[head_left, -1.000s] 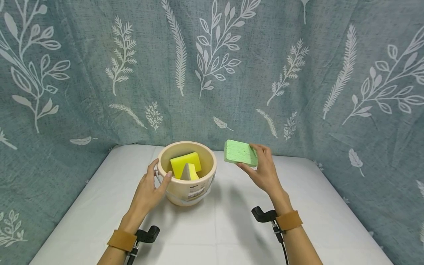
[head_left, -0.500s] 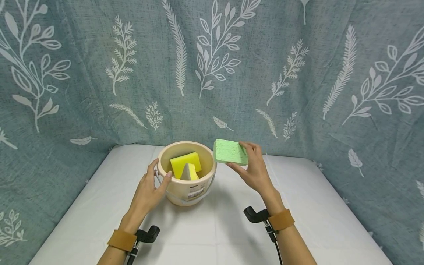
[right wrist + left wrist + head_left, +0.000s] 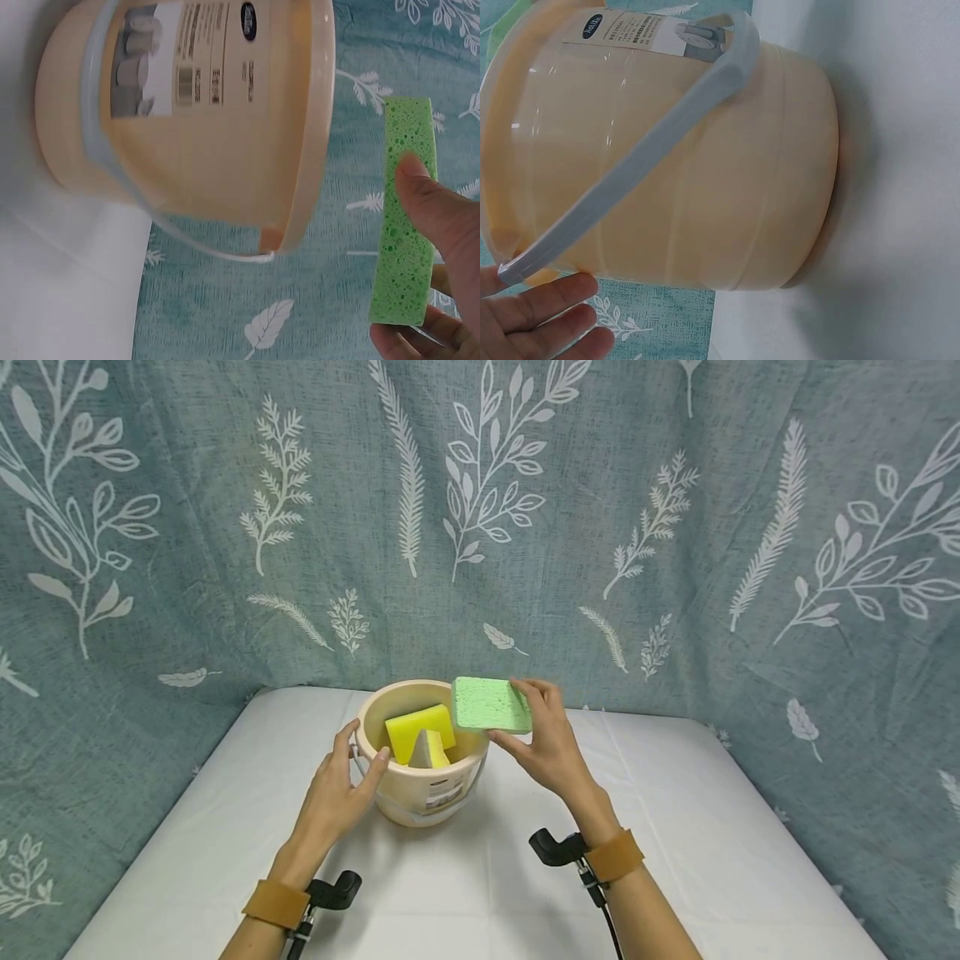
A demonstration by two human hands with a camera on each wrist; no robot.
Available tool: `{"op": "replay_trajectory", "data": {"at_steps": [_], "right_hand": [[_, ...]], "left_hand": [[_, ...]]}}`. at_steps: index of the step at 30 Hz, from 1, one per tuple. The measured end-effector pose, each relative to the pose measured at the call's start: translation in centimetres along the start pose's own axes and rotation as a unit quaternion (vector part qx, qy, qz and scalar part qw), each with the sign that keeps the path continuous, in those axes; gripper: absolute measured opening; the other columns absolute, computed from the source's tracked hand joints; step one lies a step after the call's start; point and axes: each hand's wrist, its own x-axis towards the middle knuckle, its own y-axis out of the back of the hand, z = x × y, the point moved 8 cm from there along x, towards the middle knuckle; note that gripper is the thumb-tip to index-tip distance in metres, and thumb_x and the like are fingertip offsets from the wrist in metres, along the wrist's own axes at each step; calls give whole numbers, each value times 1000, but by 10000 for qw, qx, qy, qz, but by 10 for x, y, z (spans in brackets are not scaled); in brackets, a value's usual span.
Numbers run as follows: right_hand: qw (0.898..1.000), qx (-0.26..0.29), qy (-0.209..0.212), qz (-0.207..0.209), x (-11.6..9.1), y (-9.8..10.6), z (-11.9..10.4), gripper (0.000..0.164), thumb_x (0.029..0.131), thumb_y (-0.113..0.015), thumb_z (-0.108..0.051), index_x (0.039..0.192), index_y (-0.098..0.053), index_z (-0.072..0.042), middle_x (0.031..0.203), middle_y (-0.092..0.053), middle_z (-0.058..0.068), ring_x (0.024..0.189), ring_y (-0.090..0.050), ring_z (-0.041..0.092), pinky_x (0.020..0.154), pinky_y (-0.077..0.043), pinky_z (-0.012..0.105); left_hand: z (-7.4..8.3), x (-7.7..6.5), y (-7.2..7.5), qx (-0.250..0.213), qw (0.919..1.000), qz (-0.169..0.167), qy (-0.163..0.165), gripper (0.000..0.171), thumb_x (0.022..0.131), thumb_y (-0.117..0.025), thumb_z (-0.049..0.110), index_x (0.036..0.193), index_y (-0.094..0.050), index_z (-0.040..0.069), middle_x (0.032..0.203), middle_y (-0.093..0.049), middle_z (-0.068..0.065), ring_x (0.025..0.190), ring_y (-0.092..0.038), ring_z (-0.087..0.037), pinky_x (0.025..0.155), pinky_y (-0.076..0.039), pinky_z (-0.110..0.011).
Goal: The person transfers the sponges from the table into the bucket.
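A cream plastic bucket (image 3: 420, 789) with a pale grey handle (image 3: 652, 150) stands upright on the white cloth. My left hand (image 3: 341, 793) rests against its left side, thumb and index finger spread at the rim; in the left wrist view the other fingers (image 3: 551, 300) lie loose beside the bucket. Between thumb and fingers, my right hand (image 3: 543, 735) pinches a light green sponge (image 3: 491, 704) by its right end. That sponge is above the bucket's right rim, apart from it in the right wrist view. Inside the bucket lie a yellow sponge (image 3: 408, 731) and a grey-and-yellow sponge piece (image 3: 430, 752).
The white-covered table (image 3: 675, 827) extends around the bucket. A blue-green curtain (image 3: 540, 610) with white leaf prints hangs behind and at both sides. Each wrist wears a brown strap (image 3: 615, 856) with a black camera mount (image 3: 555, 847).
My right hand has moved left with the green sponge, from right of the bucket to over its right rim. The left hand and bucket have stayed in place.
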Motion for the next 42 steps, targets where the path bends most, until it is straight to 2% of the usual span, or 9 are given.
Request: {"op": "replay_trajectory", "data": {"at_steps": [10, 23, 35, 42], "right_hand": [[9992, 38, 346, -171, 7, -20, -20, 80, 85, -86, -23, 150, -44, -1, 147, -39, 22, 128, -51, 37, 102, -48, 49], [9981, -74, 292, -545, 11, -45, -35, 80, 87, -84, -27, 152, -44, -5, 150, -38, 20, 134, -49, 36, 104, -49, 47], [9973, -224, 375, -587, 11, -55, -44, 80, 86, -85, -27, 152, -44, -8, 152, -38, 20, 133, -50, 37, 100, -52, 46], [9967, -278, 358, -667, 10, -59, -46, 79, 88, -83, -33, 153, -44, -12, 153, -37, 18, 135, -49, 37, 102, -50, 50]], "left_hand": [[1, 2, 2, 14, 10000, 59, -51, 82, 102, -55, 53, 162, -24, 6, 147, -48, -34, 134, -49, -51, 105, -40, -70], [1, 3, 1, -15, 10000, -12, -21, 83, 102, -52, 55, 162, -22, 7, 148, -47, -34, 136, -47, -50, 105, -39, -69], [0, 3, 0, 0, 10000, -38, 38, 83, 102, -51, 57, 163, -22, 9, 145, -50, -34, 133, -50, -51, 102, -42, -69], [0, 2, 1, 18, 10000, -17, -20, 81, 102, -52, 55, 162, -23, 8, 143, -52, -34, 131, -51, -51, 100, -43, -69]]}}
